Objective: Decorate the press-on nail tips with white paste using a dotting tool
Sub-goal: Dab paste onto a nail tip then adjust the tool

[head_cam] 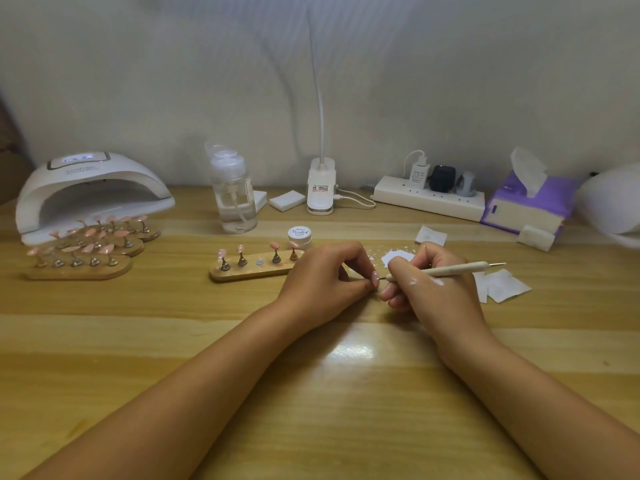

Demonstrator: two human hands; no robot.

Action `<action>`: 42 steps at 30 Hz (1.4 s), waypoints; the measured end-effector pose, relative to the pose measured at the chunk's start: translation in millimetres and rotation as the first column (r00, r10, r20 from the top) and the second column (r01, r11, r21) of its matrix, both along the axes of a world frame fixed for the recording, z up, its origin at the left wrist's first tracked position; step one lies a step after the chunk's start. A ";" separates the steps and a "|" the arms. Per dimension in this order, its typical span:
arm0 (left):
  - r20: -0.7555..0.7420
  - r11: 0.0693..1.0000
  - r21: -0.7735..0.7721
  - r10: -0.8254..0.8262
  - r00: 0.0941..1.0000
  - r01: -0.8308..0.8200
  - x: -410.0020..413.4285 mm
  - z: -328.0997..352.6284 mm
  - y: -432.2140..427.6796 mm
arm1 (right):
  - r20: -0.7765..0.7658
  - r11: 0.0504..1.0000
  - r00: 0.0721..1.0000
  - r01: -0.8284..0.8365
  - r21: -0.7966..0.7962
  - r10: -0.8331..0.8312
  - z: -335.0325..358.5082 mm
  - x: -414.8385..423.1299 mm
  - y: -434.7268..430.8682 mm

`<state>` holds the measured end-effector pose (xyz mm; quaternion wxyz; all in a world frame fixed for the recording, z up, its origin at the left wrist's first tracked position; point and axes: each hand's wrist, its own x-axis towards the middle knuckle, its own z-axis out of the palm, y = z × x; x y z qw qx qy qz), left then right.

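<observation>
My left hand point(325, 277) pinches a pink nail tip point(374, 278) on its small stand just above the table. My right hand point(431, 289) grips a cream dotting tool point(450, 270) like a pen, and its fine point touches the nail tip. White paste is smeared on the back of my right hand. A wooden holder point(249, 271) behind my left hand carries several pink tips on metal stands. A small white paste jar point(300, 236) stands behind it. A patch of white paste point(394, 258) lies on the table beyond my hands.
At the left stand a white nail lamp point(93, 192) and more wooden holders with pink tips point(86, 251). A clear pump bottle point(233, 192), a clip lamp point(321, 188), a power strip point(429, 199), a purple tissue pack point(530, 206) and white wipes point(502, 285) sit around.
</observation>
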<state>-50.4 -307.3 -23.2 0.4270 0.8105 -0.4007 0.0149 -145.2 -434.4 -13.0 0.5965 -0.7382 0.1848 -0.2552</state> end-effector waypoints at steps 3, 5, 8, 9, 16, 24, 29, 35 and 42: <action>0.006 1.000 0.004 0.002 1.000 -0.002 -0.5 0.5 0.0 | 0.005 1.000 1.000 -0.002 -0.004 0.002 -0.8 0.4 -0.6; 0.007 1.000 0.004 0.002 1.000 -0.002 -0.3 0.6 -0.1 | 0.004 1.000 1.000 -0.004 -0.004 0.004 -1.2 0.3 -1.0; 0.009 1.000 0.005 0.002 1.000 -0.002 -0.1 0.7 -0.1 | -0.002 1.000 1.000 -0.007 -0.008 0.007 -1.0 0.1 -1.0; 0.010 1.000 0.005 0.001 1.000 -0.001 -0.1 0.7 0.0 | -0.004 1.000 1.000 -0.007 -0.010 0.007 -0.9 0.0 -0.9; 0.004 1.000 -0.002 0.001 1.000 -0.001 -0.6 0.9 -0.3 | 0.008 1.000 1.000 0.000 0.008 0.000 -1.0 -0.4 -0.7; 0.004 1.000 0.002 -0.004 1.000 0.004 -0.8 1.8 -0.3 | 0.017 1.000 1.000 -0.004 -0.012 0.004 -3.6 1.7 -2.2; 0.008 1.000 0.008 -0.001 1.000 0.001 -0.7 1.2 -0.2 | 0.027 1.000 1.000 0.000 0.007 -0.001 -4.5 2.5 -2.6; -0.005 1.000 0.008 -0.004 1.000 0.004 -0.6 0.1 0.1 | 0.176 0.991 0.976 0.132 0.009 -0.132 -4.0 -0.9 -5.9; -0.006 1.000 0.005 -0.010 1.000 0.010 1.0 -0.4 0.6 | 0.108 0.973 0.975 0.206 -0.103 -0.195 0.5 -2.9 -23.7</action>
